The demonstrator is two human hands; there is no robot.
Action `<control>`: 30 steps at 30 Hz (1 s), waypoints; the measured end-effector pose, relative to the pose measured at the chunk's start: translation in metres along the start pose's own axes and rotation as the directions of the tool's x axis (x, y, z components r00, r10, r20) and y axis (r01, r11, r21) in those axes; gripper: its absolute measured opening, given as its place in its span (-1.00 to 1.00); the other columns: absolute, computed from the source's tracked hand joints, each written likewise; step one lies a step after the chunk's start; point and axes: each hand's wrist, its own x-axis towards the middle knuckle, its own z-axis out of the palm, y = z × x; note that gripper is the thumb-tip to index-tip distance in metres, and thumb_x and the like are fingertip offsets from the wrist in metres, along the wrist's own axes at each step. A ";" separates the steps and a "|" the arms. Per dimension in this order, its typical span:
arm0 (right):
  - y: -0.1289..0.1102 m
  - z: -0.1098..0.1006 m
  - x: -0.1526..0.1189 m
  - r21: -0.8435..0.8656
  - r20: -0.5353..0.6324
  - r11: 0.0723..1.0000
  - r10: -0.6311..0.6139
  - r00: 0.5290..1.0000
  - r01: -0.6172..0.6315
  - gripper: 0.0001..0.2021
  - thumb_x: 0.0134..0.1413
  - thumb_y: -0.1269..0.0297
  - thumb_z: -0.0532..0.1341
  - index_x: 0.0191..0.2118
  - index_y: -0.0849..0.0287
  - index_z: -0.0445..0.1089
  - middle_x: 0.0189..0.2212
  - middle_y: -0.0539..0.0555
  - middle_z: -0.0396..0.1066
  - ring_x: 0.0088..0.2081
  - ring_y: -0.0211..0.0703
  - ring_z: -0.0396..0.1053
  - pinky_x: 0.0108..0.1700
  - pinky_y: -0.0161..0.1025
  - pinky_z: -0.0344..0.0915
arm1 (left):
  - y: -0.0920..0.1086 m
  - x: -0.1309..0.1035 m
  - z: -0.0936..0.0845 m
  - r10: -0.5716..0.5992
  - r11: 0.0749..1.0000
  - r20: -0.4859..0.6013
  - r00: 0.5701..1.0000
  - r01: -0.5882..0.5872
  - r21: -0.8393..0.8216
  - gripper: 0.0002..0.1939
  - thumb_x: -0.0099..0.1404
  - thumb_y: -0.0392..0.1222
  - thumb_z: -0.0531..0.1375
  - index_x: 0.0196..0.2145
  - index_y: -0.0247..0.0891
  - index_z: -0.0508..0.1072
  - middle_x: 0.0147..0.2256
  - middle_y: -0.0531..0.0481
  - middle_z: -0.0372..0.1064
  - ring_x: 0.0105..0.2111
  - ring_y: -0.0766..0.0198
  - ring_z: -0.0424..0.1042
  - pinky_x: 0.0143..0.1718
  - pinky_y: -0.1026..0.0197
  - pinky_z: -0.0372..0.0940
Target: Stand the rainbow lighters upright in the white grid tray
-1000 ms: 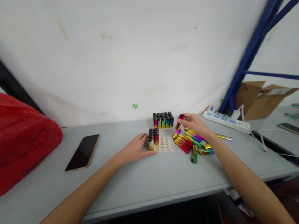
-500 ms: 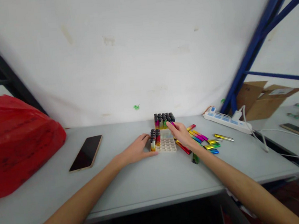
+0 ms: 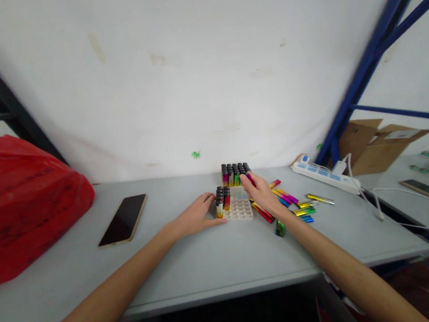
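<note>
A white grid tray (image 3: 238, 209) is seen on the grey table (image 3: 209, 262). Its left cells are filled by a few upright lighters (image 3: 222, 198) with black caps; the remaining cells are seen bare. Just behind the tray, a second block of upright lighters (image 3: 234, 173) is packed tightly, so that its own holder is hidden.

The tray's left edge is steadied by the left hand (image 3: 195, 217), laid flat on the table with the fingers spread loosely and nothing gripped. A pink lighter (image 3: 250, 178) is pinched narrowly between the fingertips of the right hand (image 3: 260, 192), which is held over the tray's far right corner, close to the rear block.

Compared with half a second earlier, little is altered: the right hand is found in nearly the same spot above the tray, and the left hand has been kept against the tray's edge. A second ago the right hand was held further right of the tray, over the loose pile.

Right of the tray, loose lighters (image 3: 294, 205) are scattered flat, partly covered by the right wrist. Further right of the tray a power strip (image 3: 324, 174) with its cable is laid. Left of the tray a dark phone (image 3: 122, 219) is lying, and beyond it a red plastic bag (image 3: 21, 200). Cardboard boxes (image 3: 379, 142) are seen far right of the tray, behind a blue frame (image 3: 365, 70).
</note>
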 end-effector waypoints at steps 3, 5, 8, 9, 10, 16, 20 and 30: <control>-0.007 -0.004 -0.003 -0.105 0.165 0.989 -0.090 0.982 0.108 -0.63 0.47 -0.02 -0.06 -0.32 0.07 0.19 -0.46 -0.02 0.35 -0.39 -0.15 0.31 -0.26 -0.24 0.23 | 0.001 0.000 0.000 0.002 1.000 0.001 1.000 -0.002 0.000 -0.20 0.24 0.36 0.29 0.23 -0.23 0.33 0.22 -0.27 0.31 0.23 -0.15 0.31 0.32 -0.12 0.20; -0.009 -0.006 -0.004 -0.208 0.241 0.949 -0.187 0.952 0.239 -0.63 0.49 0.00 -0.05 -0.31 0.10 0.24 -0.36 0.05 0.39 -0.29 -0.13 0.34 -0.17 -0.22 0.24 | 0.002 0.000 0.000 0.000 1.000 0.005 1.000 0.000 0.006 -0.20 0.25 0.34 0.30 0.23 -0.24 0.32 0.22 -0.28 0.30 0.24 -0.14 0.30 0.32 -0.13 0.19; -0.007 -0.005 -0.005 -0.279 0.331 0.900 -0.236 0.914 0.333 -0.57 0.50 -0.03 -0.04 -0.35 0.12 0.27 -0.40 0.03 0.37 -0.34 -0.17 0.29 -0.22 -0.25 0.19 | 0.003 0.000 0.000 -0.001 1.000 0.008 1.000 0.001 0.011 -0.20 0.24 0.32 0.31 0.23 -0.26 0.32 0.22 -0.29 0.31 0.24 -0.14 0.30 0.32 -0.12 0.19; -0.006 -0.003 -0.006 -0.274 0.349 0.903 -0.228 0.909 0.332 -0.54 0.50 -0.04 -0.05 -0.37 0.13 0.27 -0.44 0.01 0.36 -0.39 -0.19 0.27 -0.26 -0.26 0.16 | 0.002 0.000 0.000 0.005 1.000 0.005 1.000 -0.005 0.009 -0.20 0.24 0.32 0.31 0.24 -0.25 0.32 0.21 -0.28 0.31 0.24 -0.14 0.30 0.32 -0.12 0.19; -0.005 -0.001 -0.007 -0.262 0.355 0.908 -0.224 0.908 0.326 -0.53 0.50 -0.05 -0.05 -0.39 0.13 0.27 -0.47 -0.01 0.35 -0.42 -0.21 0.26 -0.29 -0.27 0.14 | 0.002 0.000 0.000 0.012 1.000 0.001 1.000 -0.012 0.008 -0.20 0.25 0.32 0.31 0.24 -0.25 0.31 0.21 -0.28 0.31 0.23 -0.13 0.30 0.32 -0.12 0.20; -0.010 0.011 -0.013 -0.266 0.335 0.905 -0.237 0.912 0.333 -0.60 0.47 -0.01 0.05 -0.30 0.18 0.37 -0.41 0.06 0.46 -0.36 -0.16 0.38 -0.28 -0.28 0.16 | -0.001 0.001 0.001 0.032 0.999 -0.007 0.999 -0.032 0.021 -0.20 0.25 0.32 0.32 0.25 -0.22 0.31 0.21 -0.27 0.32 0.23 -0.13 0.30 0.32 -0.13 0.19; -0.016 0.014 -0.013 -0.400 0.404 0.849 -0.174 0.898 0.345 -0.65 0.44 0.00 0.12 -0.19 0.21 0.42 -0.33 0.14 0.52 -0.31 -0.10 0.44 -0.28 -0.27 0.19 | 0.001 0.001 0.000 0.028 1.000 -0.015 0.999 -0.028 0.000 -0.21 0.23 0.31 0.33 0.24 -0.22 0.32 0.21 -0.27 0.32 0.23 -0.16 0.31 0.31 -0.16 0.21; -0.022 0.009 -0.012 -0.482 0.514 0.775 -0.127 0.848 0.408 -0.60 0.45 -0.03 0.07 -0.06 0.23 0.44 -0.28 0.22 0.57 -0.27 0.00 0.52 -0.26 -0.23 0.24 | 0.002 0.001 -0.001 0.002 1.000 -0.003 1.000 -0.002 -0.009 -0.19 0.22 0.30 0.34 0.25 -0.26 0.32 0.22 -0.27 0.31 0.24 -0.16 0.30 0.32 -0.14 0.19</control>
